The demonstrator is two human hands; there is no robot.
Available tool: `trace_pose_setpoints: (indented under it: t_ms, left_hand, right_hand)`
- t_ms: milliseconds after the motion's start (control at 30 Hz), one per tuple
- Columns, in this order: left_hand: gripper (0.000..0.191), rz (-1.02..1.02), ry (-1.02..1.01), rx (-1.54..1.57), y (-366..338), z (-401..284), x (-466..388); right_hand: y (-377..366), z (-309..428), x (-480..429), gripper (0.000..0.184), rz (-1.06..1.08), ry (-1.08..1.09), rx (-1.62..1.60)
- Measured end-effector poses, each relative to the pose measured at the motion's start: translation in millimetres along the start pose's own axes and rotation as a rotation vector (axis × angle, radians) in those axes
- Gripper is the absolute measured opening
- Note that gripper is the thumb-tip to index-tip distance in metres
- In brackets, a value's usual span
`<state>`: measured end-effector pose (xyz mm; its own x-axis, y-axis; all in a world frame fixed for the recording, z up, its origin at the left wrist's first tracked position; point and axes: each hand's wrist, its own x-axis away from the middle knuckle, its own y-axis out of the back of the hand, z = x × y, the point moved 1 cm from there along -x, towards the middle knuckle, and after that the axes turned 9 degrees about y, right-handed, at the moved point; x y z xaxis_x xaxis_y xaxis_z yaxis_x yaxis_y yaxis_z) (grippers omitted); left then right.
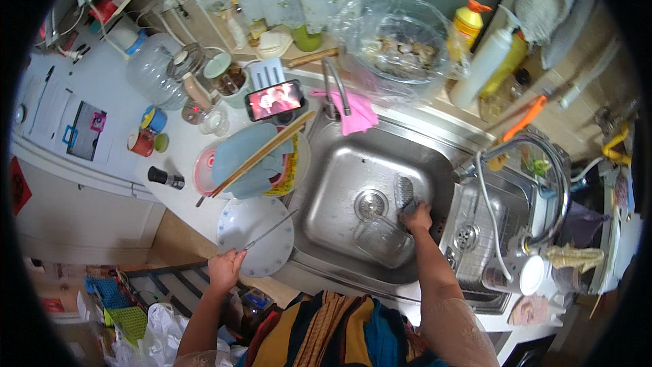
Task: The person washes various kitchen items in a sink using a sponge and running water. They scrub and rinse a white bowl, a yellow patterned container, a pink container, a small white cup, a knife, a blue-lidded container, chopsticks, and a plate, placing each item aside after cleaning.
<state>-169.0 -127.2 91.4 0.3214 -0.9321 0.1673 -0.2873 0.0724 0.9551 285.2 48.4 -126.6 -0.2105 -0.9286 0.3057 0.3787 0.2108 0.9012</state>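
My left hand [225, 269] grips one end of a thin metal rod-like utensil [270, 230], which slants over a white plate with a dotted rim [256, 260]. My right hand [417, 218] reaches into the steel sink basin [333, 178], its fingers closed around the dark handle of a tool [404, 189] that looks like a grater or a brush; its exact kind I cannot tell. Close to that hand a clear rectangular container [384, 241] lies on the basin floor, beside the drain strainer [371, 205].
Left of the sink, wooden chopsticks [265, 153] rest across a blue-grey cloth or glove [244, 163] on bowls. A phone [275, 100] stands behind them. A pink cloth [351, 112] hangs by the faucet [333, 84]. A smaller basin [484, 214] with a curved hose tap [563, 183] is at the right.
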Motion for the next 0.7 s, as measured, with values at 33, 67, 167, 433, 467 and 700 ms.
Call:
trace_pose_setpoints:
  t_ms: [33,67,167,433,467,700]
  left_hand:
    - [0.035,-0.029,0.03,-0.059,0.5,10.6,2.4]
    - [0.037,-0.032,0.063,-0.105,-3.2,19.1,2.6]
    - [0.037,-0.084,-0.007,-0.221,-20.4,36.5,-2.9]
    - [0.027,-0.118,-0.044,-0.15,-49.3,36.5,-36.8]
    - [0.026,-0.117,-0.056,-0.129,-49.9,33.5,-40.2]
    - [0.021,-0.044,-0.091,-0.08,-44.2,22.6,-50.0]
  right_hand:
    - [-7.1,-1.8,-1.8,0.076,0.042,-0.004,0.02]
    - [-13.6,-2.2,-3.5,0.07,0.045,0.014,0.039]
    - [-26.0,-2.1,-14.9,0.052,0.078,-0.014,0.074]
    - [18.7,21.7,-19.5,0.043,0.009,0.208,0.135]
    - [30.1,30.1,-11.3,0.049,-0.023,0.337,0.09]
    - [62.0,74.1,59.2,0.054,0.259,0.573,0.192]
